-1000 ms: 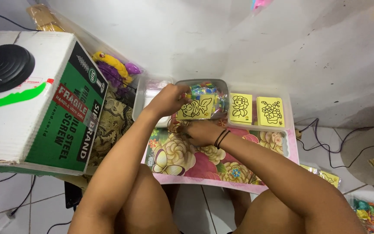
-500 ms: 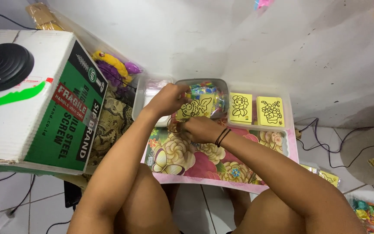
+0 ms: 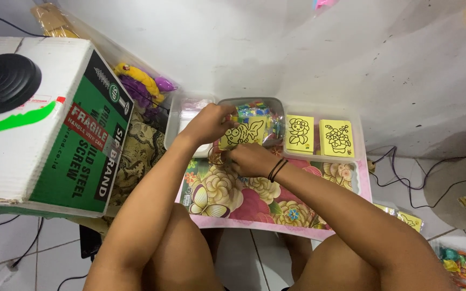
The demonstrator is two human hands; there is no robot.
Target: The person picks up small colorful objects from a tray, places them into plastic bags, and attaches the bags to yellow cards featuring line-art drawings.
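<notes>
2 hands, left (image 3: 207,123) and right (image 3: 249,159), pinch a yellow card (image 3: 242,133).

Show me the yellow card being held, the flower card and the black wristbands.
yellow card (image 3: 244,133), head view, its printed face.
flower card (image 3: 299,133), head view, centre of the drawing.
black wristbands (image 3: 277,170), head view, on the right wrist.

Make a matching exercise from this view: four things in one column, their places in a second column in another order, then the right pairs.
Things
1. yellow card with a black fish drawing
2. yellow card with a black flowerpot drawing
3. round black base
4. purple and yellow soft toy

Places
A. on top of the white and green cardboard box
B. held between the left hand and the right hand
C. against the wall, behind the box
D. farthest right in the clear plastic tray

Pairs: 1-B, 2-D, 3-A, 4-C
</notes>
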